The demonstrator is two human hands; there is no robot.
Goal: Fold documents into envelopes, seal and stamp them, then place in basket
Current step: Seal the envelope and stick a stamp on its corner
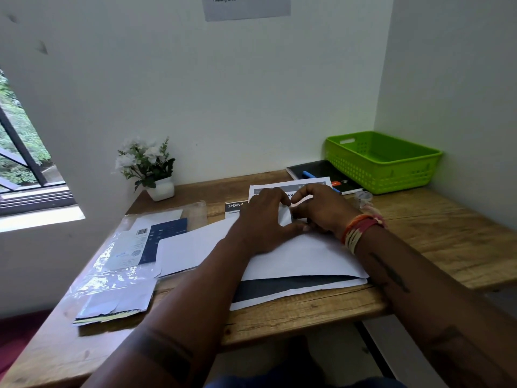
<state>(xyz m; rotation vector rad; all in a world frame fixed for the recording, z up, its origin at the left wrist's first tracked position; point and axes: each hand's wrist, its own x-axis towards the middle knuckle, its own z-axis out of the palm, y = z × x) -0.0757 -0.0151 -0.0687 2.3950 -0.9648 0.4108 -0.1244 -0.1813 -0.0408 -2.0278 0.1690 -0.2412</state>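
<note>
A large white envelope (305, 261) lies on the wooden desk (447, 239) in front of me, its dark-lined flap (282, 288) open toward the near edge. Above its far edge, my left hand (263, 219) and my right hand (321, 210) meet and together pinch a small white piece of paper (285, 217) between thumbs and fingers. A printed document (291, 189) lies flat just beyond the hands, partly hidden by them. A second white sheet (190, 249) sits to the left under my left forearm. The green basket (383, 161) stands at the back right corner and looks empty.
A clear plastic packet with envelopes (123, 256) lies at the left. A potted white flower (151, 169) stands against the wall. A black notebook with a blue pen (324, 175) lies beside the basket, and a tape roll (363, 197) sits near my right wrist.
</note>
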